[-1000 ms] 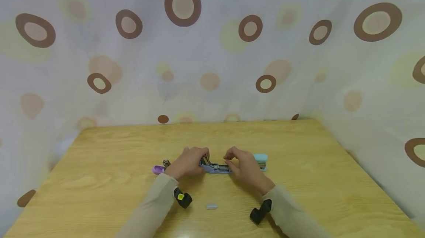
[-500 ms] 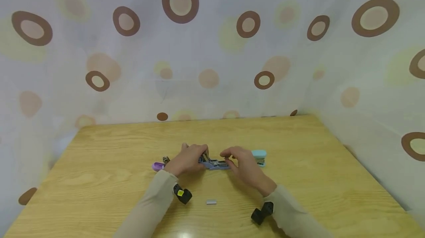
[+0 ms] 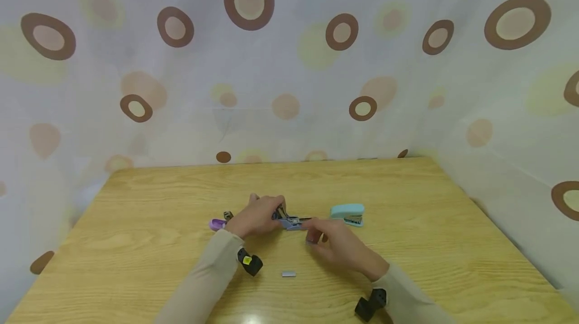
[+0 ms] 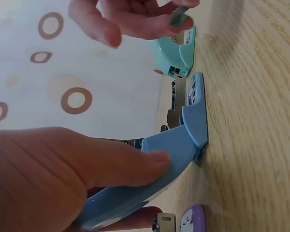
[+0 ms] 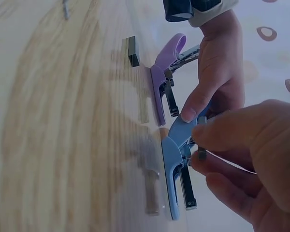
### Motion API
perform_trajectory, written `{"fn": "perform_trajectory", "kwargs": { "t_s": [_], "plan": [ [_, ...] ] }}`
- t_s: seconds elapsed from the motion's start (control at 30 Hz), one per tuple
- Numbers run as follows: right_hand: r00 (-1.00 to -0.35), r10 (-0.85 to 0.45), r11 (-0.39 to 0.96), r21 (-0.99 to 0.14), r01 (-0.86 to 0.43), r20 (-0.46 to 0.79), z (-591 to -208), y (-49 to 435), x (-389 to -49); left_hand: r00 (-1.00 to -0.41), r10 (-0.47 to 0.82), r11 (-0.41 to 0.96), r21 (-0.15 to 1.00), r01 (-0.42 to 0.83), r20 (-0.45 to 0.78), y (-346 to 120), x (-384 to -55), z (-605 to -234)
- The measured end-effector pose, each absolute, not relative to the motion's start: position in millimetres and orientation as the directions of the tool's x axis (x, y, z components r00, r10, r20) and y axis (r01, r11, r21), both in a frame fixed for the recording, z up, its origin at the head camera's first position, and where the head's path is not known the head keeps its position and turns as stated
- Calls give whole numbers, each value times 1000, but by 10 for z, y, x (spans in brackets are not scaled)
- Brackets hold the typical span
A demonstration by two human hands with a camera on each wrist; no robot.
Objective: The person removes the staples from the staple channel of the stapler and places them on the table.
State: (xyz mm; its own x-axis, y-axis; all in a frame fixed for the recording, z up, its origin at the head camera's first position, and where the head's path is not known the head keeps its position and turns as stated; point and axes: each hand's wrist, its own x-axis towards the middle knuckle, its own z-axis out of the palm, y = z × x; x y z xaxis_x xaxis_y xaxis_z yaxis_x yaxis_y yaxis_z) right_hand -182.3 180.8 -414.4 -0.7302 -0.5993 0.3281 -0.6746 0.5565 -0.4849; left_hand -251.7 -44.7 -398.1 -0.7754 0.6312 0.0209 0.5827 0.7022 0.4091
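My left hand (image 3: 258,216) grips the raised top of a blue stapler (image 4: 195,116), its thumb lying along the cover in the left wrist view. The stapler is folded wide apart, its base on the table and its metal magazine exposed. My right hand (image 3: 341,246) is just right of and nearer than the stapler, pinching a short strip of staples (image 4: 178,17) between thumb and fingers. The same held strip (image 5: 202,153) shows in the right wrist view, apart from the magazine. Another strip of staples (image 3: 288,274) lies on the table, nearer the person.
A purple stapler (image 3: 217,224), also folded apart, lies left of my left hand, partly hidden by it. A mint stapler (image 3: 347,210) stands behind my right hand. The wooden table (image 3: 158,253) ends at a patterned curtain (image 3: 289,138).
My right hand has moved from above the blue stapler's magazine toward the person, uncovering more of the mint stapler. The left hand keeps its grip on the blue stapler.
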Motion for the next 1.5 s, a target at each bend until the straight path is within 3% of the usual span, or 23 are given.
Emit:
{"fn": "perform_trajectory", "kwargs": {
  "t_s": [0.37, 0.63, 0.93, 1.2, 1.33, 1.5],
  "plan": [
    [-687, -716, 526, -552, -647, 124, -4147, 1751, -1786, -773, 633, 680, 454, 576, 33, -441, -2509, -3969],
    [-629, -775, 490, -567, -662, 66, -4140, 1699, -1755, -765, 643, 668, 461, 584, 36, -457, -2524, -3982],
    [-597, -798, 467, -544, -697, 80, -4179, 1718, -1760, -763, 646, 670, 454, 587, 34, -441, -2509, -3962],
    [-669, -738, 517, -562, -646, 89, -4111, 1809, -1770, -773, 634, 693, 415, 589, 39, -438, -2503, -3996],
    [-707, -686, 542, -529, -653, 171, -4042, 1940, -1830, -760, 645, 677, 403, 617, 81, -444, -2517, -4020],
    [-716, -607, 559, -456, -693, 344, -3941, 2188, -1936, -761, 636, 632, 477, 610, 129, -420, -2506, -3992]
  ]
}}
